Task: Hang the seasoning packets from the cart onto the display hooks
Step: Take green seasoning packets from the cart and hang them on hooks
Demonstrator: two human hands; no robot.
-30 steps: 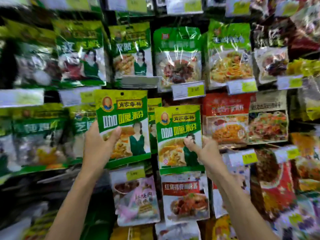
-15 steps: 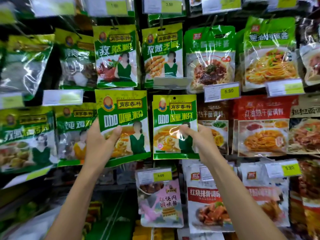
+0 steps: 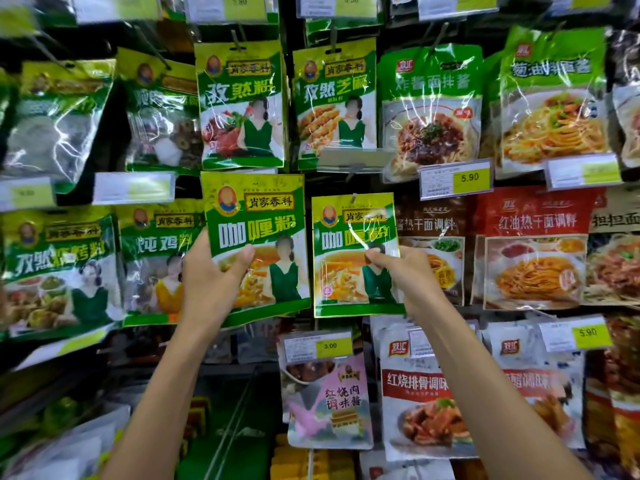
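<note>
Right hand (image 3: pixel 405 275) pinches the right curry packet (image 3: pixel 349 282) mid-edge, packet's upright, top end at 12 o'clock from the pinch. Left hand (image 3: pixel 207 282) grips the left curry packet (image 3: pixel 256 216) over at 9.

Large curry packet (image 3: pixel 254 216), held in the left hand (image 3: pixel 207 275): smooth plastic film, glossy, lightly creased. Smaller curry packet (image 3: pixel 349 282), pinched by the right hand (image 3: pixel 405 271): same film, shinier, crinkled, with white glare streaks across its front. Noodle-sauce pouch (image 3: pixel 429 109): clear-windowed plastic, very glossy, wrinkled. Red pouch (image 3: pixel 533 251): glossy plastic, glare on its window. Pink packet (image 3: pixel 329 396): plastic, softer sheen than the rest. Price tag (image 3: pixel 455 180): matt printed paper behind a clear, shiny plastic holder. Display hook (image 3: pixel 236 39): thin wire, metal by its look, dull grey.
</note>
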